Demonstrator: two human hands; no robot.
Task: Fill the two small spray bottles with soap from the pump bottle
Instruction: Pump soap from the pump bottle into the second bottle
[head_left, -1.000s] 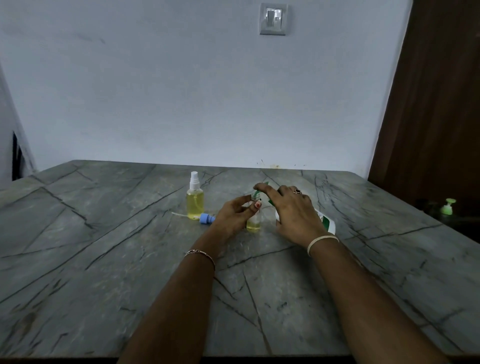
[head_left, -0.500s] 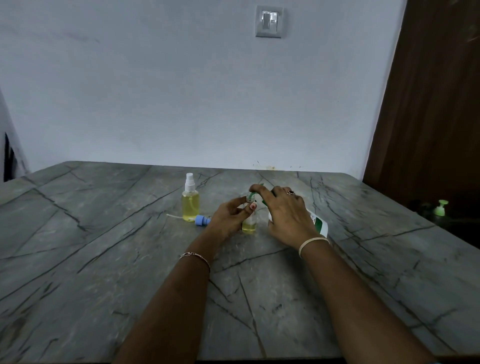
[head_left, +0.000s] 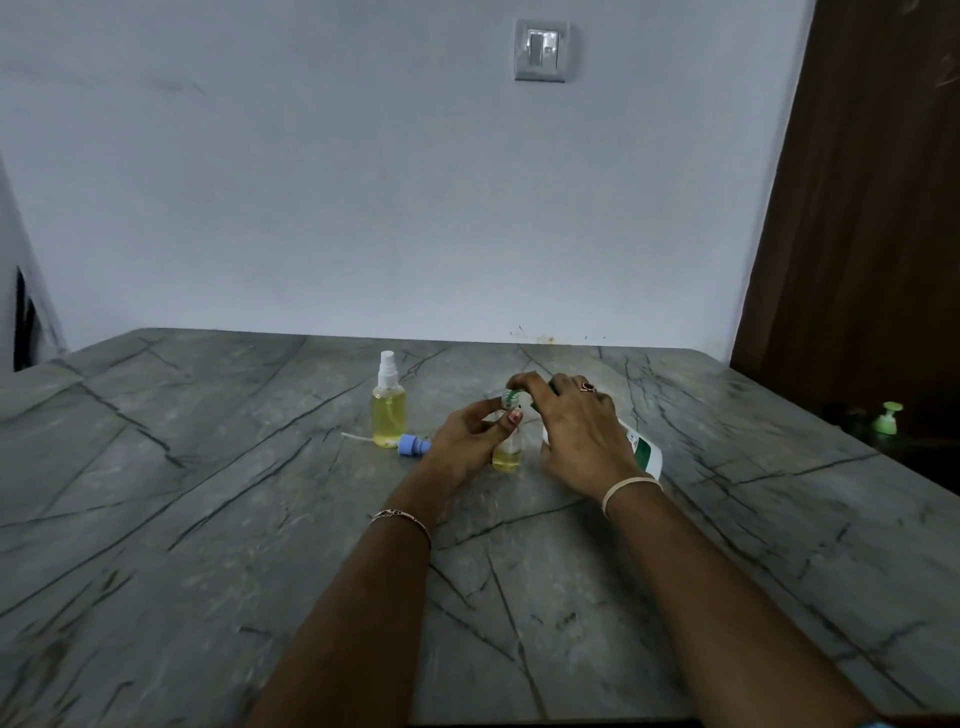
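**Filling tiny spray bottles from a big pump bottle, second one on the go**

One's done: the first spray bottle (head_left: 388, 415) stands on the table (head_left: 208, 519), full of yellow soap with its white sprayer on. I'm on the second small bottle (head_left: 506, 452), which sits in the middle of the table with only a bit of yellow in the bottom. Its blue sprayer cap (head_left: 413, 445) lies on its side between the two bottles, dip tube sticking out.

My left hand (head_left: 467, 441) pinches the little bottle near its neck, thumb against fingertips. My right hand (head_left: 576, 441) is wrapped round the pump bottle (head_left: 644, 452), which I've got tipped over toward the small one, forefinger curled on the green pump head right above the open mouth.

Handling-wise, I'd guess the small bottle is super light and tippy while nearly empty, so holding it high by the neck keeps the mouth lined up. The pump bottle looks like the heavy one; grabbing it by the shoulder lets one finger do the pumping. Any soap drips will probably make everything slippery, so slow presses.
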